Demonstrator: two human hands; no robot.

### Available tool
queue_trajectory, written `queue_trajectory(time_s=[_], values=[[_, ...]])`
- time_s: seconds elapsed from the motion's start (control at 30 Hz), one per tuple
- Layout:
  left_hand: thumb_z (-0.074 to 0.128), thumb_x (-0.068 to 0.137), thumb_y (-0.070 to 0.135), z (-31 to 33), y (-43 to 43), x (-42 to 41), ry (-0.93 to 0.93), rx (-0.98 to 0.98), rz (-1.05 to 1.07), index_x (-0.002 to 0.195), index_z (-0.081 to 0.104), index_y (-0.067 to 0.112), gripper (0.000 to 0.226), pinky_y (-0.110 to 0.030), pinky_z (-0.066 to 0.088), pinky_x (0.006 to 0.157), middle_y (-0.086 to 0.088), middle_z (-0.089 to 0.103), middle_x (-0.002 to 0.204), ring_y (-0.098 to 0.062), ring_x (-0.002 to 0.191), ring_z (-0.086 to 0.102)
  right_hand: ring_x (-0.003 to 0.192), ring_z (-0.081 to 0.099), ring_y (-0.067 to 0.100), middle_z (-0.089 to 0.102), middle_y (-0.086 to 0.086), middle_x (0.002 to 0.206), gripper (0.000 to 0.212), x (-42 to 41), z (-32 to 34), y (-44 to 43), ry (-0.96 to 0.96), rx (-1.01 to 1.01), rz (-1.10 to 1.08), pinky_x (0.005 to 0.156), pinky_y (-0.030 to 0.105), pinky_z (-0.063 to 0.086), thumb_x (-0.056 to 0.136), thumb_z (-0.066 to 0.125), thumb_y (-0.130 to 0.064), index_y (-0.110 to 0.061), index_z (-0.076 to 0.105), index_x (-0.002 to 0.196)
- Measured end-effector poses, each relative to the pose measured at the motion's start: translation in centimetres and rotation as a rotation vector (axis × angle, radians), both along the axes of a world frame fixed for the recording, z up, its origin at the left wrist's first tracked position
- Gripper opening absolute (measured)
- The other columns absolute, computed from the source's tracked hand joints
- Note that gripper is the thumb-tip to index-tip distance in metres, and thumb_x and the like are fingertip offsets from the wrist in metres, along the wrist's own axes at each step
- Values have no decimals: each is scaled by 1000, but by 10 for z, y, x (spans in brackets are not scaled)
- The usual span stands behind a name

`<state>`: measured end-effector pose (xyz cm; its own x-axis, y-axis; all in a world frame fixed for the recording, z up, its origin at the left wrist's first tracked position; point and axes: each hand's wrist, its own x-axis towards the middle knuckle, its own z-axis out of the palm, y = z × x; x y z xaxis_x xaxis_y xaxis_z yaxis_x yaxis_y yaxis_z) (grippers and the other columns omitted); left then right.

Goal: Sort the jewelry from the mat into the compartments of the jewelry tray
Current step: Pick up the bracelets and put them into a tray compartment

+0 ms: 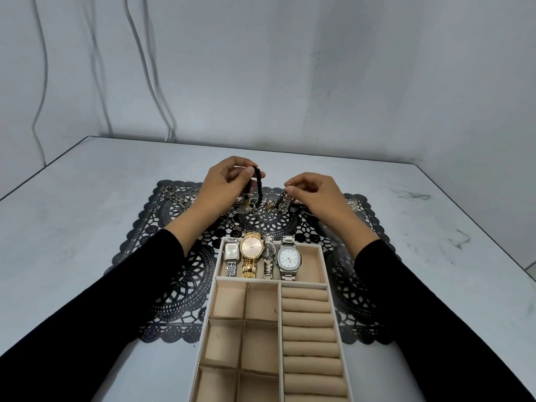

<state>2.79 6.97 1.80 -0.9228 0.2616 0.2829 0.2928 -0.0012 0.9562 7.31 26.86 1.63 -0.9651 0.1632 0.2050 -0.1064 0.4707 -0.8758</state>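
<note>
Lifting a black bead bracelet pinched in the left hand, right hand gripping a chain bracelet beside it, clearing both off the mat for the tray nearer the wrists

The mat lies on the table, near its far edge. The jewelry tray rests on the mat's near edge and extends toward the table's near edge. Four watches lie side by side in the tray's far compartment. Nearer, square compartments occupy the left side; ring rolls occupy the right. Loose jewelry lies along the mat's far edge.
</note>
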Motion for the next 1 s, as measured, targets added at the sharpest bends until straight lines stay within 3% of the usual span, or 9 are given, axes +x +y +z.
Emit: queue_trajectory(time_s=[0.07, 0.2, 0.27, 0.33, 0.43, 0.6, 0.87, 1.0], values=[[54, 100, 10, 2, 0, 2, 10, 4, 8, 103, 63, 12, 9, -25, 56, 67, 0, 75, 96, -7, 73, 70, 86, 66, 12, 72, 2, 90, 9, 1, 3, -2, 20, -35, 14, 81, 23, 51, 85, 71, -20, -20, 73, 93], [56, 99, 11, 4, -4, 4, 6, 24, 18, 106, 63, 9, 10, -45, 56, 86, -4, 76, 103, -16, 88, 72, 82, 64, 7, 72, 2, 90, 9, 5, 11, -5, 50, -76, 41, 82, 22, 51, 85, 71, -19, -18, 72, 93], [56, 99, 10, 6, -7, 4, 14, 49, 21, 102, 64, 11, 8, -42, 59, 86, -1, 76, 99, -18, 90, 72, 78, 63, 5, 71, 2, 87, 9, 7, 16, -6, 62, -92, 50, 77, 18, 52, 85, 71, -18, -17, 72, 94], [55, 99, 8, 8, -9, 6, 21, 62, 28, 101, 63, 11, 8, -32, 61, 77, 5, 77, 92, -14, 87, 72, 74, 61, 5, 70, 3, 86, 8, 9, 20, -8, 76, -107, 54, 73, 18, 52, 85, 70, -17, -17, 72, 93], [54, 99, 7, 11, -13, 11, 24, 89, 43, 102, 62, 8, 9, -23, 58, 68, 5, 77, 91, -12, 82, 72, 82, 63, 11, 72, 9, 94, 7, 12, 26, -10, 99, -144, 58, 81, 31, 56, 85, 71, -17, -20, 72, 90], [55, 99, 9, 17, -20, 20, 45, 99, 60, 105, 62, 8, 9, -33, 58, 82, 6, 77, 91, -18, 88, 71, 85, 63, 9, 72, 8, 96, 8, 27, 40, -18, 149, -196, 70, 75, 23, 52, 86, 69, -15, -20, 71, 91], [55, 99, 9, 28, -28, 45, 79, 136, 55, 103, 62, 10, 8, -31, 59, 82, 5, 77, 92, -17, 88, 71, 80, 63, 5, 70, -1, 87, 8, 56, 60, -30, 212, -228, 100, 68, 16, 49, 87, 68, -14, -19, 70, 93], [55, 99, 8, 33, -33, 61, 92, 151, 58, 103, 63, 9, 10, -31, 59, 81, 3, 77, 93, -17, 86, 71, 82, 63, 7, 71, -3, 87, 10, 72, 65, -33, 247, -260, 106, 72, 21, 51, 86, 68, -13, -16, 71, 95]])
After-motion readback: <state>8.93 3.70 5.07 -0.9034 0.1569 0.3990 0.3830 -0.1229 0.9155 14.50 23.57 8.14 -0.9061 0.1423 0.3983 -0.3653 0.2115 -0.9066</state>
